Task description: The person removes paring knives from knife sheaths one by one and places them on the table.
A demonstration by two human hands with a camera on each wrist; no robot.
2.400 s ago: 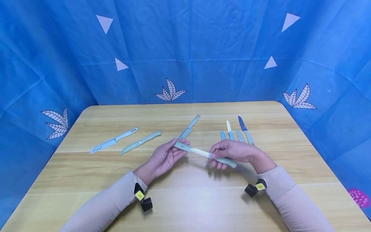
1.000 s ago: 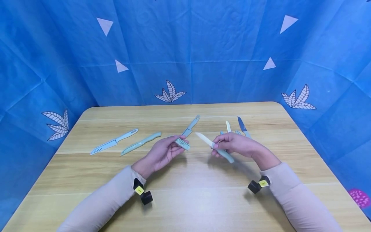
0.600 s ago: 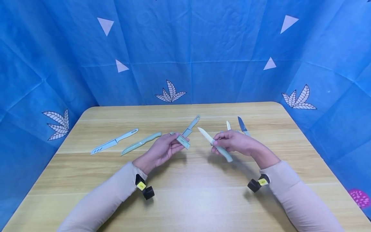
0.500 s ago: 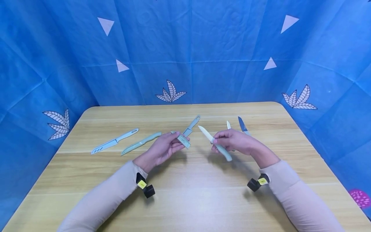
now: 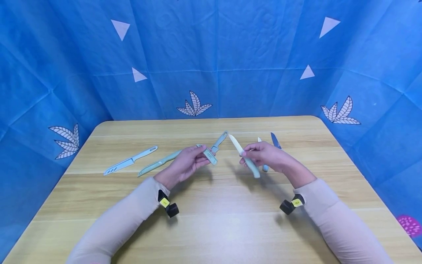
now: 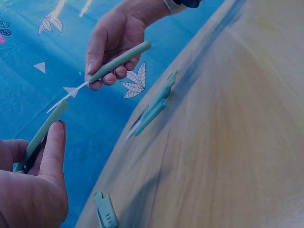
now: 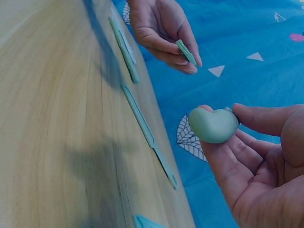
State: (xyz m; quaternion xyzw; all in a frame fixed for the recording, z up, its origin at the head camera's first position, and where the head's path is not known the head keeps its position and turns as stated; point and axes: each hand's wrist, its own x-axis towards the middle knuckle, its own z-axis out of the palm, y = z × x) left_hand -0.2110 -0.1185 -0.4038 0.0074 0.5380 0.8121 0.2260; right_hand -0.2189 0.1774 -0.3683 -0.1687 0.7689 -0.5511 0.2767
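Observation:
In the head view my left hand (image 5: 182,165) pinches a pale green knife sheath (image 5: 210,156) between thumb and fingers. My right hand (image 5: 268,157) grips a small paring knife by its light green handle (image 5: 252,168), and its white blade (image 5: 235,143) points up and to the left. A gap separates the sheath from the blade in the head view. From the left wrist, the blade tip overlaps the end of the sheath (image 6: 45,133). The right wrist view shows the rounded butt of the knife handle (image 7: 214,126) between thumb and fingers.
On the left lie a light blue sheathed knife (image 5: 122,165) and a green sheathed knife (image 5: 153,167). Another sheathed knife (image 5: 221,140) lies partly behind my left hand. Beyond my right hand are a dark-bladed knife (image 5: 275,140) and a partly hidden white-bladed one (image 5: 259,139). A blue curtain (image 5: 244,91) backs the table.
Earlier the blade tip met the sheath's end; the two have since come apart. The knife has swung more upright, the sheath has turned, and both hands have shifted slightly toward the far edge.

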